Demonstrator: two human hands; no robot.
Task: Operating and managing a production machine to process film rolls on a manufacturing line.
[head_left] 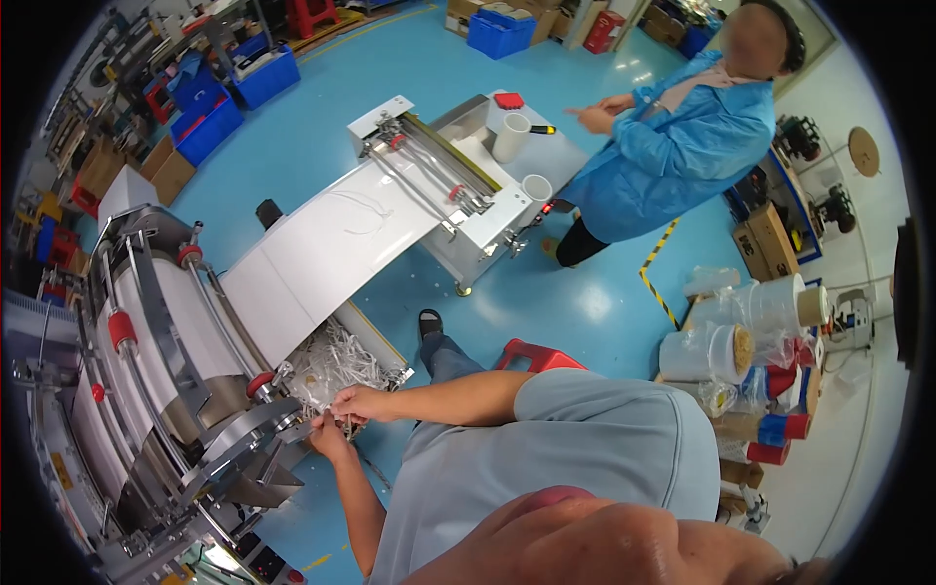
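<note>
My left hand (330,441) and my right hand (359,402) meet beside the near end of the roller machine (210,390). Fingers of both are closed in a pinch, almost touching each other. What they pinch, if anything, is too small to make out. Just beyond them lies a tangled heap of thin white strips (336,363) in an open bin. A metal roller end with a red collar (260,383) is close by on the left. From the machine, a wide white sheet (322,249) stretches to a second roller stand (429,175).
A person in a blue smock (673,146) stands by a side table (551,156) holding white cups. A red stool (538,356) is beside me. Wrapped rolls (707,353) are stacked at the right. Blue bins (207,127) stand at the far left.
</note>
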